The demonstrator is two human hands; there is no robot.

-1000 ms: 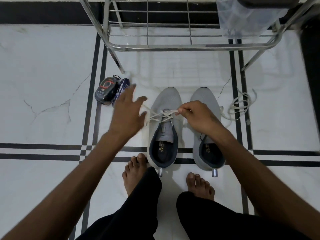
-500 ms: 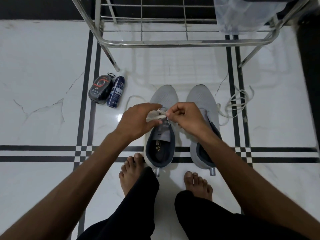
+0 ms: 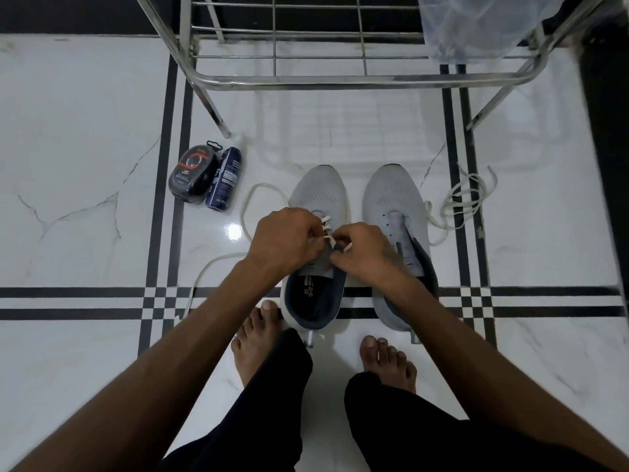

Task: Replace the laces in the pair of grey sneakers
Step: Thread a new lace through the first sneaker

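Observation:
Two grey sneakers stand side by side on the white floor, toes pointing away from me. The left sneaker (image 3: pixel 318 192) carries a white lace (image 3: pixel 245 212) part-threaded through its eyelets, its loose length looping over the floor to the left. My left hand (image 3: pixel 286 241) and my right hand (image 3: pixel 366 252) meet over this shoe's tongue, each pinching the lace. The right sneaker (image 3: pixel 394 199) has bare eyelets. A second white lace (image 3: pixel 463 199) lies in a loose heap just right of it.
A dark oval shoe-polish case (image 3: pixel 192 177) and a blue spray can (image 3: pixel 224 178) lie on the floor to the left. A steel rack (image 3: pixel 306 80) stands beyond the shoes with a clear plastic bag (image 3: pixel 476 25) on it. My bare feet (image 3: pixel 388 362) are just behind the heels.
My left hand came back from the far left to the left sneaker and took hold of the lace. Both hands now work close together over the eyelets.

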